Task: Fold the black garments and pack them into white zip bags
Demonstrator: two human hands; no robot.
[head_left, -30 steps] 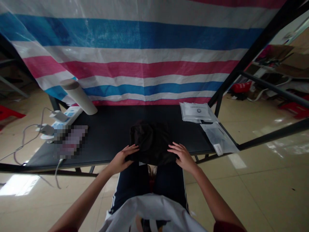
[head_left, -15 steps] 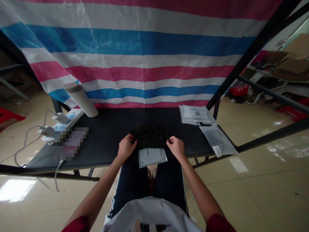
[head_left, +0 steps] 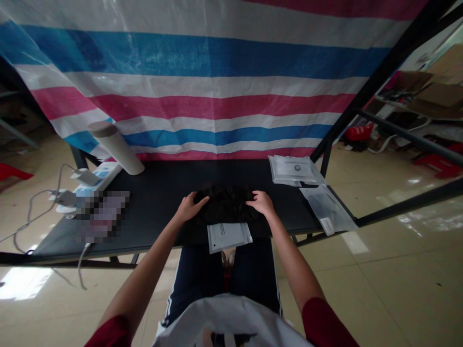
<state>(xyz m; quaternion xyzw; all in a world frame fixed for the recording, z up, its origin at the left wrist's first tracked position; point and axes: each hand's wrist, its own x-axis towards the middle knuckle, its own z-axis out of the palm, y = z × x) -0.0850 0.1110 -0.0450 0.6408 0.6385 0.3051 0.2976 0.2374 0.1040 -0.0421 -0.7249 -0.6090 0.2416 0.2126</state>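
Observation:
A bunched piece of black cloth lies on the black table in front of me, its folds hard to make out against the dark top. At its left edge is my left hand, thumb and fingers apart, the thumb over the fabric. My right hand touches the right edge in the same way, fingers spread from the thumb. Just below the cloth, a flat white packet with grey lettering sticks out over the table's front edge. Both hands look open.
At the right of the table lie a stack of white packets and a clear plastic bag. On the left are a white bottle, a power strip with chargers, and a blurred-out phone. A striped sheet hangs behind.
Both hands have loosened from a pinch on the cloth's near corners and moved slightly farther up its sides. The cloth now looks more bunched. The view has shifted a little.

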